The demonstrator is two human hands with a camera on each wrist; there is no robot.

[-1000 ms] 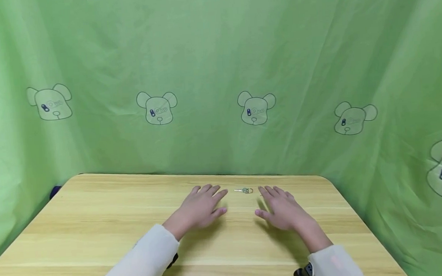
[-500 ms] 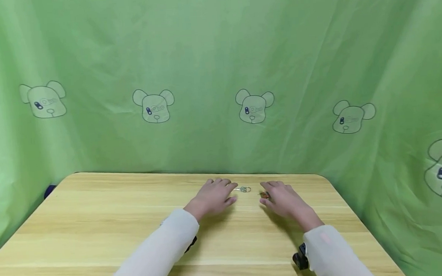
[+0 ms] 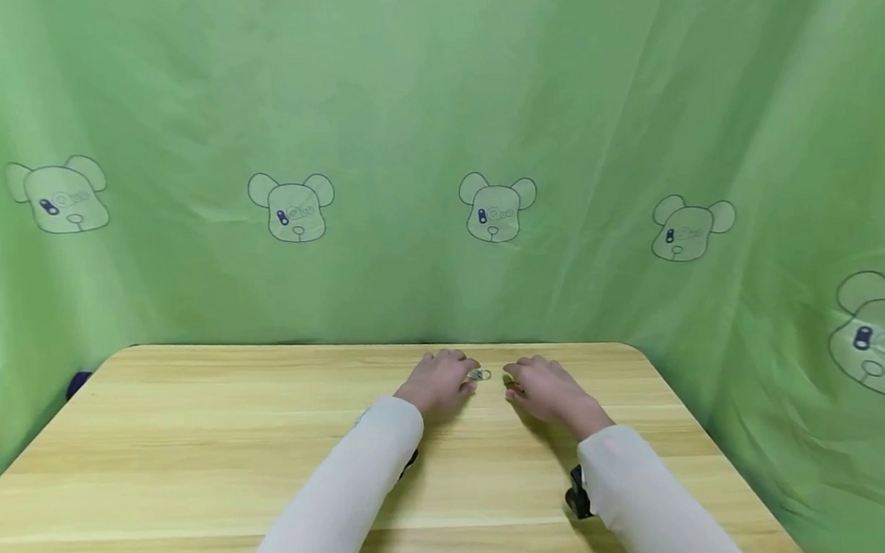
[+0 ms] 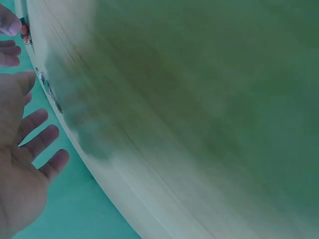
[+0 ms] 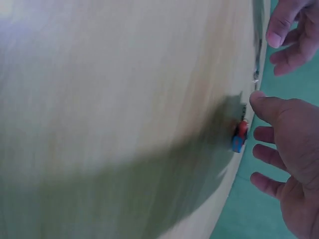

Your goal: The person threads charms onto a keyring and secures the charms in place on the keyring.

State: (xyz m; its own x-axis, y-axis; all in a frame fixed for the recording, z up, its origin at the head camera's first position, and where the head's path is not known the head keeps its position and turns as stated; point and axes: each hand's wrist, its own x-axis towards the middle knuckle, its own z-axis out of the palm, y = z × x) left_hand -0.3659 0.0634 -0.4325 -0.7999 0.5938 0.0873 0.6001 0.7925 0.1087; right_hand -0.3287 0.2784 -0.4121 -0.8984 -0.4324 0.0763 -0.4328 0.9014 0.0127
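Observation:
A small metal key on a ring (image 3: 481,375) lies near the far edge of the table. My left hand (image 3: 441,383) hovers just left of it, thumb and fingers apart; in the left wrist view the key (image 4: 49,92) lies beyond the spread fingers of that hand (image 4: 22,164). To the right, my right hand (image 3: 542,386) arches over a small red and blue object (image 5: 241,131) with a metal piece. In the right wrist view the thumb and fingers of this hand (image 5: 299,144) stand apart, close to that object. Its exact kind is too blurred to tell.
The wooden table (image 3: 234,454) spreads out below both forearms, with its far edge just past the hands. A green curtain (image 3: 406,145) printed with bear heads hangs behind and at the sides. A black wrist camera (image 3: 578,495) sits under the right cuff.
My left hand has moved right and forward to the key, partly covering it. The right hand's fingers have bent down over the red and blue object. The head view has shifted slightly.

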